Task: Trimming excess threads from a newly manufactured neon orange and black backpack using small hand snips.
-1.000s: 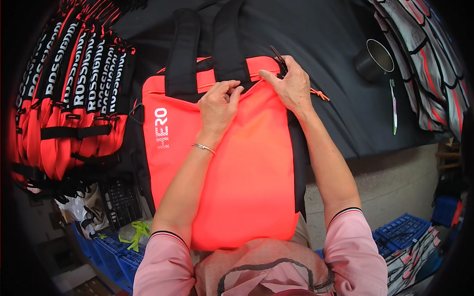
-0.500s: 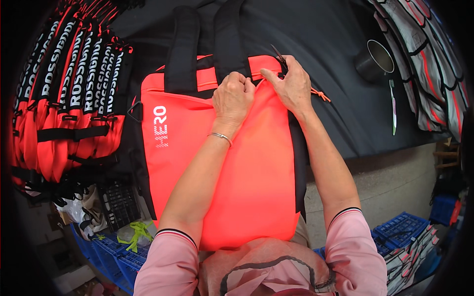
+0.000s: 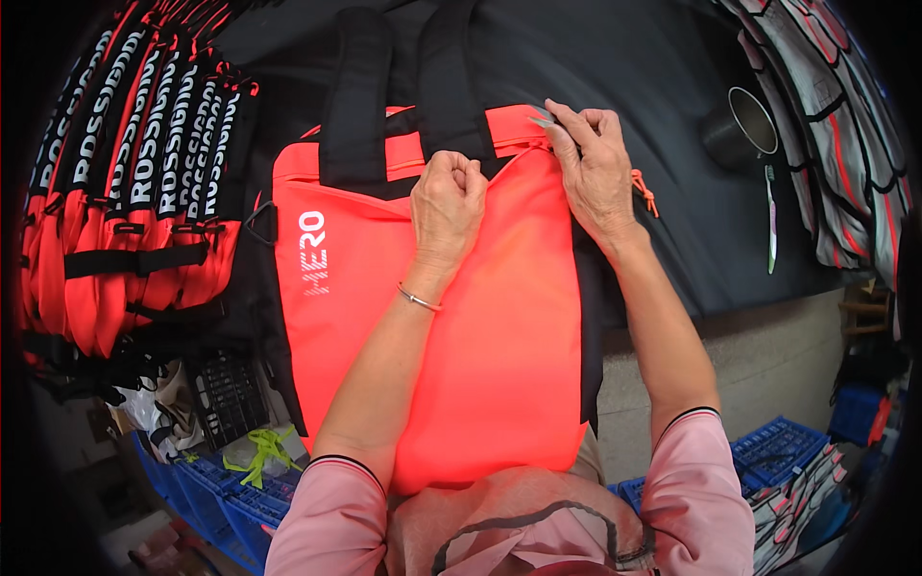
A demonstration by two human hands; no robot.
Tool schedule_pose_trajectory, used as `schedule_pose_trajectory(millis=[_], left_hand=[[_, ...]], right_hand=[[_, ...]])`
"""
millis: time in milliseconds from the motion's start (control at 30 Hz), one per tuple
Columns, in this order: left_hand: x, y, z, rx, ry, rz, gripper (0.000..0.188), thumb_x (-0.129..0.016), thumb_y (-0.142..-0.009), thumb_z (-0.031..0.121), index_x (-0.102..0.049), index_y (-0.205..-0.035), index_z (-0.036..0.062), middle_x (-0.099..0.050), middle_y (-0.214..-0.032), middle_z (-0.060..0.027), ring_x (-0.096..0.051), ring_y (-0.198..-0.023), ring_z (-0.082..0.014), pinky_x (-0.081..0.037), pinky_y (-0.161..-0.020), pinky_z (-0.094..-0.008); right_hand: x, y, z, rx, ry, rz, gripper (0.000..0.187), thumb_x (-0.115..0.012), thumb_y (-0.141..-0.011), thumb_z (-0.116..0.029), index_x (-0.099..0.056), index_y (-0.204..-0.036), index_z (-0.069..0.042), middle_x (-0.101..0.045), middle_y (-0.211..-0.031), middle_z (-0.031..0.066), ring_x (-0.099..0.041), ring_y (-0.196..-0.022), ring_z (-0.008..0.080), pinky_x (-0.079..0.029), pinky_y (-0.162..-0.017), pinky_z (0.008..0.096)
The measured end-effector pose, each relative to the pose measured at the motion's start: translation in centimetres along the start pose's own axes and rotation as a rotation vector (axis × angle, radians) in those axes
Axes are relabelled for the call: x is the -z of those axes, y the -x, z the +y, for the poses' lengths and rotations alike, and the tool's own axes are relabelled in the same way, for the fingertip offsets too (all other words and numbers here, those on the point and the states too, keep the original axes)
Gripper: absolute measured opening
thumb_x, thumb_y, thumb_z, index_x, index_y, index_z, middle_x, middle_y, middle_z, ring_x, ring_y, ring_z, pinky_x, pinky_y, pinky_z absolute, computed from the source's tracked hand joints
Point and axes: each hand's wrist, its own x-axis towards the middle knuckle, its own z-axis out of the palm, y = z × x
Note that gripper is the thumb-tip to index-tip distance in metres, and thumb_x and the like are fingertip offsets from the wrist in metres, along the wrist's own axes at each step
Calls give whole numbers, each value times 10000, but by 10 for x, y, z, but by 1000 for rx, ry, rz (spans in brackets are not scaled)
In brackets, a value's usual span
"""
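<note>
A bright orange-red and black backpack (image 3: 499, 374) lies in front of me, its bottom toward my body and its two black shoulder straps (image 3: 357, 86) stretching away across the table. My left hand (image 3: 447, 213) is closed in a pinch on the edge of the orange panel, near the foot of the right strap. At the bag's upper right corner, small thread snips (image 3: 542, 117) show their blades beside the thumb and forefinger of my right hand (image 3: 597, 182), which holds them; their handles are hidden. An orange cord pull (image 3: 645, 192) hangs just right of that hand.
On the black-covered table (image 3: 615, 58) stand a dark metal cup (image 3: 735, 134) and, near it, a toothbrush (image 3: 771, 221). Stacked red-black bags (image 3: 134, 240) fill the left; grey bags (image 3: 845, 125) hang over the right. Blue crates (image 3: 783, 451) sit below the table edge.
My right hand has moved slightly right, its fingers straighter, and the snips' blades now point left over the bag's corner. My left hand keeps its pinch, slightly lower.
</note>
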Motion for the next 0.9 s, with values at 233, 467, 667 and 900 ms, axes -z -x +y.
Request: schedule_pose_trajectory(millis=[233,467,667,900], left_hand=[[5,-1,9,212,147,-72,201,-648,-908,159,-559,-808,8,-598,-640,-85,-601,-583,-221,-482,-592,-362],[1,0,-2,148,141,-27,211,-629,-957,182,-566,-841,17,-539,-608,14,-473,-531,-46,-415,-508,-257],[2,0,0,123,105,-25,203,-615,-972,184,-571,-860,21,-537,-612,20,-484,-546,-47,-419,-516,-250],[10,0,1,234,446,169,71,-627,-924,38,-588,-952,-15,-630,-887,-91,-600,-598,-95,-498,-572,-238]], right_hand=[[6,-26,-9,431,241,-193,217,-766,-825,-224,-629,-871,-62,-579,-930,53,-587,-866,231,-460,-750,350],[6,-50,-21,626,321,-478,189,-763,-811,-200,-649,-877,-63,-581,-890,54,-592,-869,213,-452,-742,345],[-1,-57,-15,666,307,-514,174,-749,-820,-209,-662,-842,-60,-590,-888,53,-600,-880,212,-455,-768,351],[-5,-57,-9,621,235,-559,183,-734,-838,-235,-675,-836,-61,-604,-911,47,-601,-895,226,-455,-818,364]])
